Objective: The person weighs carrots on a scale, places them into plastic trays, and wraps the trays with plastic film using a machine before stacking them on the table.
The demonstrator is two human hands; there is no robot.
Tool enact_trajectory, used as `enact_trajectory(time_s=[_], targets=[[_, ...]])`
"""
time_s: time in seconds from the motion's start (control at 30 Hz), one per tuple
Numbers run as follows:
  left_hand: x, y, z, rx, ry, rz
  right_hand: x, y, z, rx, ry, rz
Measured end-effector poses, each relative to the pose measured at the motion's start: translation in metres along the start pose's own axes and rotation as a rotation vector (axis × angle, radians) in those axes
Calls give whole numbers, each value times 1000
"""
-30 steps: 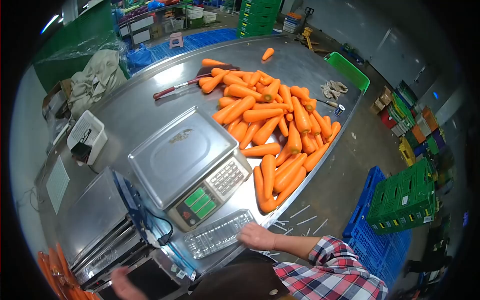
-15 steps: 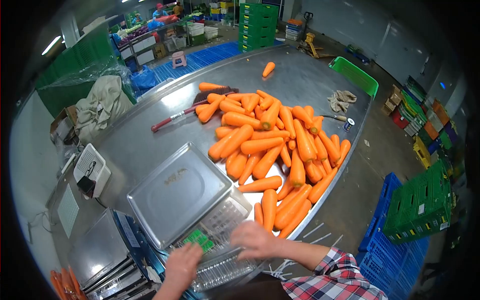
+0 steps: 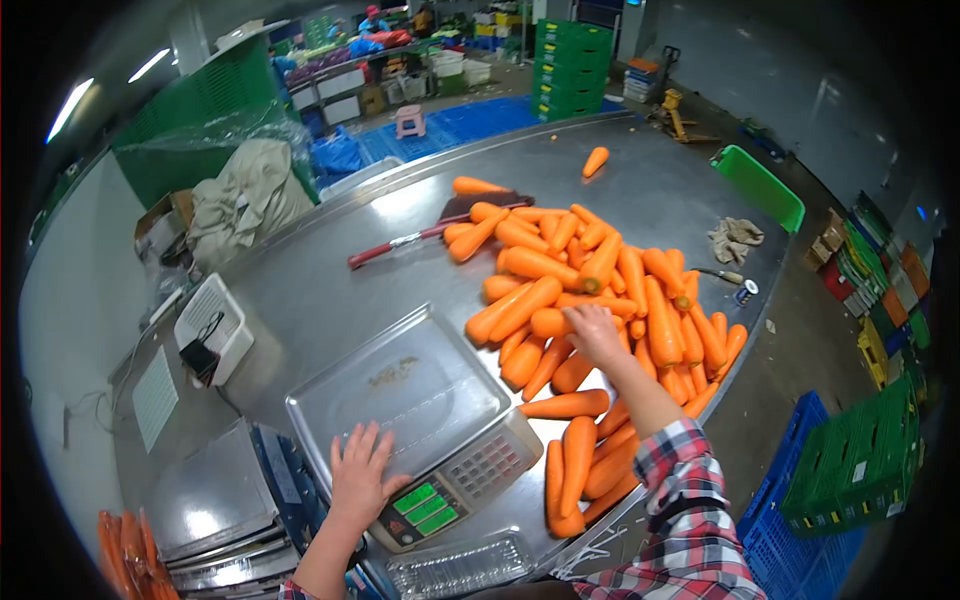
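Note:
Orange carrots lie heaped on the steel table. My right hand reaches into the heap, with its fingers round the end of a carrot. My left hand is spread, palm down, at the near edge of the scale's metal pan, and holds nothing. The scale's green display and keypad show beside it. Clear plastic trays lie below the scale, close to me.
A red-handled brush lies behind the heap. To the right are a cloth glove, a knife and a green basket. A white basket stands left. Farther off, a person is present.
My right hand has moved from above the plastic trays up to the carrots and closed on one. My left hand has moved up to the scale pan. The camera view has shifted.

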State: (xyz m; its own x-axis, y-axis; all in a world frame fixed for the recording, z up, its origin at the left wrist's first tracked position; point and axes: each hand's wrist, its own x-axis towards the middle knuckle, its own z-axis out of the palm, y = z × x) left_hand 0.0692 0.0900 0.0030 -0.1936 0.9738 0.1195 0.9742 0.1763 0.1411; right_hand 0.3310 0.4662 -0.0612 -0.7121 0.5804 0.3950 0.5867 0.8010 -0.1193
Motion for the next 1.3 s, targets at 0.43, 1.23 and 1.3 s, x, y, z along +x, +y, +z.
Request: enact_trajectory(time_s=[0.43, 1.23, 1.3], targets=[[-2, 7, 0, -26, 102, -185, 12, -256, -2, 664, -186, -618], [-6, -7, -3, -265, 219, -232, 32, -169, -58, 631, -336, -264], [-10, -7, -6, -257, 257, -221, 23, -188, -45, 562, -343, -275]])
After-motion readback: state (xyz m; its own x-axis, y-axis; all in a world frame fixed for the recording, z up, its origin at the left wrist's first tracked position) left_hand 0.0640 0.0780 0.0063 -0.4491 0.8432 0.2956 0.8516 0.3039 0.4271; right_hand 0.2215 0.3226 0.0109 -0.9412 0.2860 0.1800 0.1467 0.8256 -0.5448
